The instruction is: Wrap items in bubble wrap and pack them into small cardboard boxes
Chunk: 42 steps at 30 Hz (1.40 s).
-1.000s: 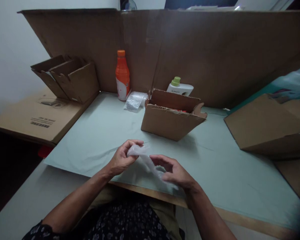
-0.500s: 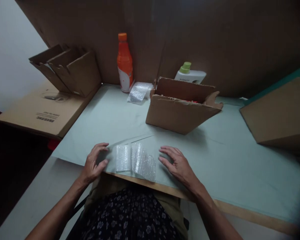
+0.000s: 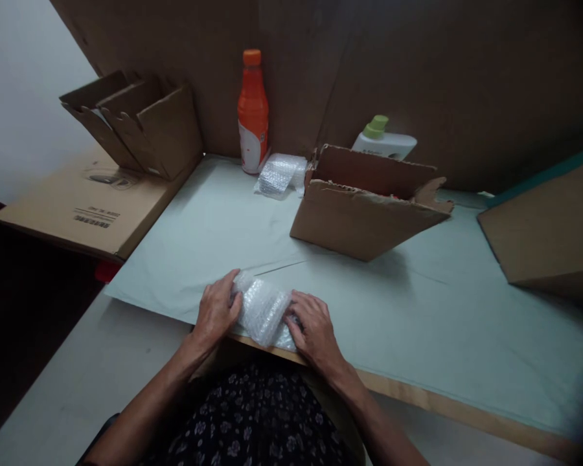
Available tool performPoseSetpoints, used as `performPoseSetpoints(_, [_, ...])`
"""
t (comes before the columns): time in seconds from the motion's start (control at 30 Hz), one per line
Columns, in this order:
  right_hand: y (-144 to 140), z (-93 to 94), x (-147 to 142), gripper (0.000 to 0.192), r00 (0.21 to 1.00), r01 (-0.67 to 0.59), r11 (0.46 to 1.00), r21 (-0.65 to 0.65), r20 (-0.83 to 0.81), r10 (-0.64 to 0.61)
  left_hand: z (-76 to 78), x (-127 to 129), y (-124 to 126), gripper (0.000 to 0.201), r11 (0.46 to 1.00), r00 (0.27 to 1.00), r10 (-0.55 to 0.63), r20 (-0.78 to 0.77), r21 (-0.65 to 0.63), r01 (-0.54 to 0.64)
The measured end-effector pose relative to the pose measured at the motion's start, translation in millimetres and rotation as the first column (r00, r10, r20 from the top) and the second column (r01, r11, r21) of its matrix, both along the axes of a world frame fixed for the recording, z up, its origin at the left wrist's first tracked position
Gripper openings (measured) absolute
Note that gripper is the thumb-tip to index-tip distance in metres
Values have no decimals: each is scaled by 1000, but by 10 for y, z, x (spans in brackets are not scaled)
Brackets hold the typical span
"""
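Observation:
A piece of clear bubble wrap (image 3: 262, 310) lies bunched at the front edge of the covered table (image 3: 214, 226). My left hand (image 3: 218, 307) grips its left end, thumb in front and fingers behind. At the right end, my right hand (image 3: 313, 327) has its curled fingers and thumb closed on the wrap. Part of the right end is hidden by those fingers. Whether anything lies inside the folds, I cannot tell.
An open cardboard box (image 3: 350, 220) stands behind my hands, a white bottle with a green cap (image 3: 386, 142) behind it. Farther back are an orange bottle (image 3: 252, 116) and more bubble wrap (image 3: 279, 175). Cardboard boxes (image 3: 140, 136) stand left; another carton (image 3: 548, 226) is right.
Both hands have moved inward from either side of the bubble wrap and closed on its ends. The wrap is now bunched closer together. The view has shifted slightly.

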State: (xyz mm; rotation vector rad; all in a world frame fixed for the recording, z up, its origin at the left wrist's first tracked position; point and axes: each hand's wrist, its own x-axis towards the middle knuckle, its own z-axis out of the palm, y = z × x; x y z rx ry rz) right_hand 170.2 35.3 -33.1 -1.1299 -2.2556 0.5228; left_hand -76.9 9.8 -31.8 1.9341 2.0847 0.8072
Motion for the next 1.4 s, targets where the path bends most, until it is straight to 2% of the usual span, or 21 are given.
performPoseSetpoints(0.13, [30,138,287,11,979,160,979,-125,-102,-174,154,-137,62,42,982,993,120,-15,147,-117])
performPoseSetpoints(0.23, [63,210,436,12,959,229,950,-213,-119,-258,261,-9,34,32,976,997,55,48,209,-64])
performPoseSetpoints(0.3, [76,206,450,13,955,227,949,-217,-141,-260,289,190,8,34,987,998,-48,48,156,40])
performPoseSetpoints(0.37, [77,163,420,13,955,209,956,-204,-167,-244,286,404,-1,44,991,992,-125,-21,38,126])
performPoseSetpoints(0.43, [67,101,384,13,952,197,960,-200,-196,-236,263,560,13,46,986,979,-158,-125,-75,149])
performPoseSetpoints(0.5, [52,40,367,13,939,207,957,-204,-231,-253,237,629,41,30,983,971,-151,-187,-129,128])
performPoseSetpoints(0.57, [39,-6,373,13,916,239,948,-209,-275,-292,219,615,74,12,987,979,-120,-167,-127,100])
performPoseSetpoints(0.63, [33,-24,398,12,888,272,937,-222,-317,-333,219,534,111,9,991,995,-84,-50,-111,78])
performPoseSetpoints(0.7, [35,-2,448,12,863,296,922,-250,-344,-370,244,393,155,6,989,980,-37,198,-136,65])
performPoseSetpoints(0.73, [40,26,487,13,852,308,913,-269,-350,-391,265,302,180,7,983,936,5,353,-173,60])
performPoseSetpoints(0.8, [63,109,595,15,831,343,891,-297,-347,-435,320,91,234,14,964,769,125,627,-259,54])
performPoseSetpoints(0.87, [114,204,744,19,816,392,872,-293,-328,-477,376,-121,288,19,948,608,217,764,-313,55])
performPoseSetpoints(0.9, [152,243,829,21,813,420,864,-278,-307,-494,397,-213,315,19,945,573,237,785,-324,53])
performPoseSetpoints(0.93, [198,270,919,24,816,444,857,-260,-277,-507,412,-290,341,18,943,572,245,783,-329,47])
performPoseSetpoints(0.97, [252,282,1011,26,824,462,852,-244,-236,-515,419,-351,366,18,941,605,244,758,-335,41])
performPoseSetpoints(1.07, [431,241,1284,36,859,490,851,-188,-64,-508,420,-450,438,15,929,848,194,494,-370,3])
performPoseSetpoints(1.13, [544,201,1447,45,864,503,858,-106,36,-502,436,-460,488,15,925,959,148,241,-377,-48])
performPoseSetpoints(1.2, [655,212,1571,53,857,513,858,-29,74,-510,486,-412,561,26,938,987,117,107,-339,-75])
performPoseSetpoints(1.23, [718,243,1612,57,855,516,856,-11,64,-515,521,-356,616,33,950,989,102,110,-305,-64])
performPoseSetpoints(1.33, [985,394,1631,72,852,520,852,-57,-30,-522,618,-27,910,50,982,968,-39,247,-170,83])
performPoseSetpoints(1.4, [1221,467,1573,83,857,488,856,-168,-93,-507,638,288,1218,68,977,928,-167,334,-70,201])
